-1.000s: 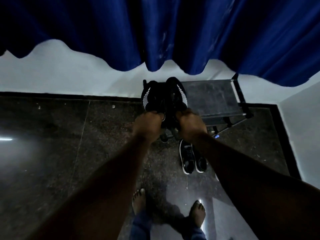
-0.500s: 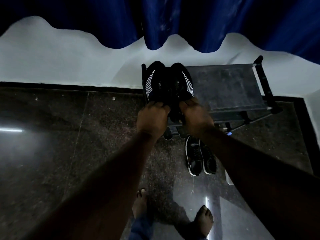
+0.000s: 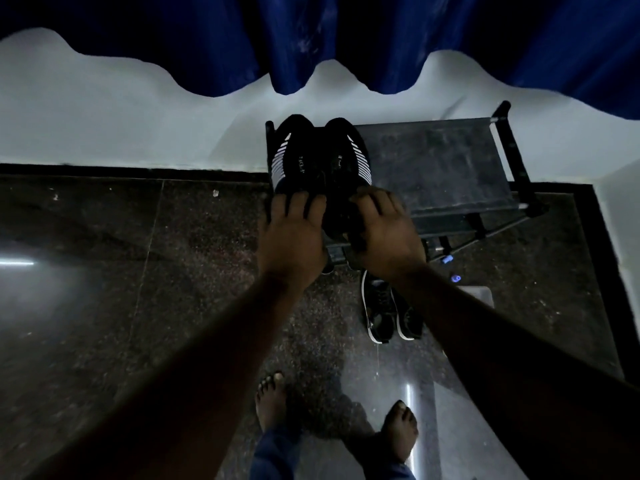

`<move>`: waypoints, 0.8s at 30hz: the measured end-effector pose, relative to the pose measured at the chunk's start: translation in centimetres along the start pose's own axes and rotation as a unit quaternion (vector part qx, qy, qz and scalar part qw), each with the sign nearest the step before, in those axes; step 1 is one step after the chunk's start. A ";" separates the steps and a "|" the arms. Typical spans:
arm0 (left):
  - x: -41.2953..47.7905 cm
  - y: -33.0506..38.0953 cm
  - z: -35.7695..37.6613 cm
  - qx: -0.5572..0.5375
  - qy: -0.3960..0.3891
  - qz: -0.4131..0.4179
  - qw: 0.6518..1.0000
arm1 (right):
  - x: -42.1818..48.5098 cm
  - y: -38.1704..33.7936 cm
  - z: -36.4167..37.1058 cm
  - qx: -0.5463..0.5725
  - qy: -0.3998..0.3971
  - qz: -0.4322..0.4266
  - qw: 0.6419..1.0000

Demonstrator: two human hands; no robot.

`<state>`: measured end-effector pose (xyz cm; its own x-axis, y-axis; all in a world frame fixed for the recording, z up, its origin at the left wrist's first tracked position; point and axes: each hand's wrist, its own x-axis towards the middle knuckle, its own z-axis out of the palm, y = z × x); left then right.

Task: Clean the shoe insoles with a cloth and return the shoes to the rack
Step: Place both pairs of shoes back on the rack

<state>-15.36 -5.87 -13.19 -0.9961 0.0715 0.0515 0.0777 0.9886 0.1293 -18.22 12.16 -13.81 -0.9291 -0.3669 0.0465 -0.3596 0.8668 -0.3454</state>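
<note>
A pair of black shoes with white side stripes stands at the left end of the dark shoe rack's (image 3: 440, 168) top shelf, toes toward the wall. The left shoe (image 3: 294, 157) sits fully on the shelf, and my left hand (image 3: 294, 237) touches its heel with spread, fairly straight fingers. The right shoe's (image 3: 346, 161) heel overhangs the front edge, where my right hand (image 3: 384, 233) holds it with fingers curled over the heel. No cloth is in view.
A second pair of black sneakers (image 3: 388, 313) with white soles lies on the dark polished floor in front of the rack. A blue curtain (image 3: 346, 36) hangs over the white wall. My bare feet (image 3: 270, 400) stand below.
Both shoes went forward onto the rack's top shelf. My left hand's fist loosened into spread fingers at the heel. The camera moved closer to the rack.
</note>
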 end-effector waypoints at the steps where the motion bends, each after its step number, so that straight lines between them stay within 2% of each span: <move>1: -0.5 0.5 -0.1 0.007 0.034 0.008 0.999 | -0.9 0.1 -0.2 0.013 0.030 0.015 0.999; 3: -1.6 2.1 -0.2 -0.003 0.106 0.043 0.993 | -2.9 0.5 -0.3 0.039 0.073 0.044 0.996; 5: -2.6 4.6 0.2 -0.038 0.163 0.108 0.980 | -5.5 1.8 0.0 0.044 0.081 0.075 0.993; 7: -3.6 7.4 1.1 -0.062 0.153 0.156 0.974 | -8.7 3.9 1.0 0.031 0.055 0.099 0.993; 11: -5.6 12.3 4.6 -0.067 -0.006 0.192 0.979 | -15.2 7.9 3.2 0.015 -0.021 0.124 0.992; 14: -7.9 15.3 8.2 -0.073 -0.113 0.207 0.969 | -19.8 10.2 4.9 0.010 -0.084 0.144 0.986; 17: -10.3 18.2 11.6 -0.060 -0.242 0.187 0.950 | -23.1 12.8 6.6 0.022 -0.147 0.187 0.971; 21: -12.6 20.5 18.4 -0.042 -0.339 0.124 0.932 | -25.9 16.8 11.6 0.020 -0.227 0.201 0.953; 24: -13.8 21.5 25.4 -0.005 -0.378 0.094 0.921 | -27.5 19.7 17.3 0.019 -0.263 0.209 0.942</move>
<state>-1.01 17.78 -36.24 -0.7090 0.3174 -0.6298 0.2484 0.9482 0.1983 1.70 33.51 -38.08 -0.8137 -0.1206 -0.5686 0.0415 0.9637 -0.2638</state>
